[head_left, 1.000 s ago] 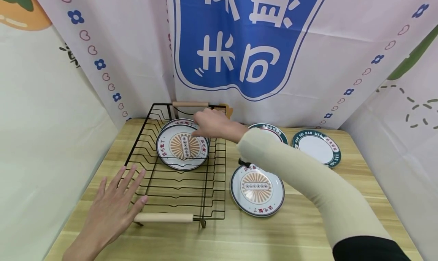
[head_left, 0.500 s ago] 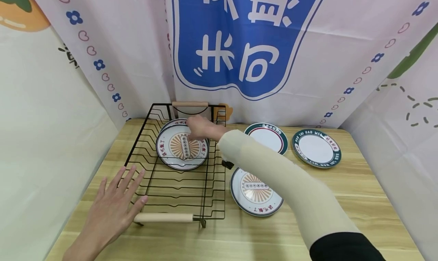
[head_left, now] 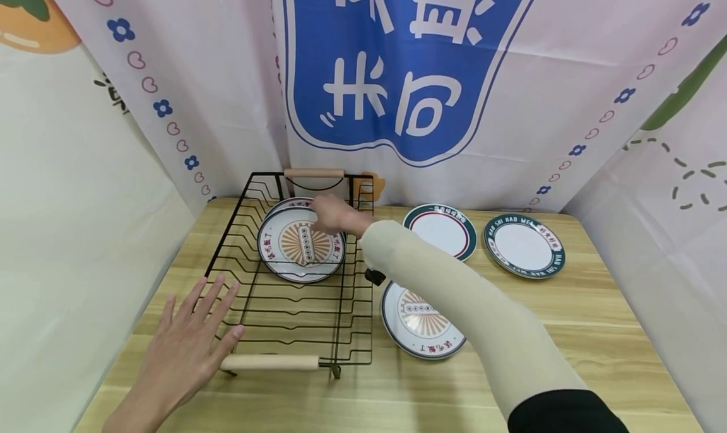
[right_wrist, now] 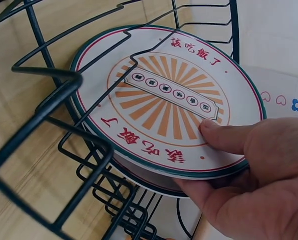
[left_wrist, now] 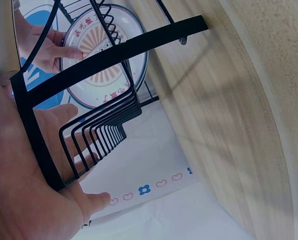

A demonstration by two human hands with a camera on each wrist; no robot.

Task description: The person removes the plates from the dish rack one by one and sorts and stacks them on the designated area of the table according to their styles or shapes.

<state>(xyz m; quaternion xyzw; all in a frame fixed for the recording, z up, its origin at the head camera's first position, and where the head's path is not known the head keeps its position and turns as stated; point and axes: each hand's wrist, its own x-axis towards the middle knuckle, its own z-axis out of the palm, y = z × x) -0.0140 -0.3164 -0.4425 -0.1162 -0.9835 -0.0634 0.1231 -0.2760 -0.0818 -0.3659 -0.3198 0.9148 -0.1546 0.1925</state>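
A black wire dish rack (head_left: 229,230) with wooden handles stands on the left of the table. My right hand (head_left: 334,216) pinches the upper right rim of a white plate (head_left: 278,247), thumb on the printed face and fingers behind. This plate leans upright between the wires, its orange sunburst showing in the right wrist view. A second plate (right_wrist: 138,181) stands close behind it, mostly hidden. At the rack's front left corner my left hand (head_left: 184,341) lies with fingers spread and straight, the palm beside the black frame in the left wrist view.
To the right of the rack, a sunburst plate (head_left: 426,338) lies on the wooden table (head_left: 363,404), partly under the right forearm. Two green-rimmed plates (head_left: 440,230) lie farther back, the right one at the far right. A printed cloth (head_left: 392,136) hangs behind the table.
My right hand has shifted a little left and down along the plate's rim, the forearm swinging left with it. The plate and my left hand look unmoved.
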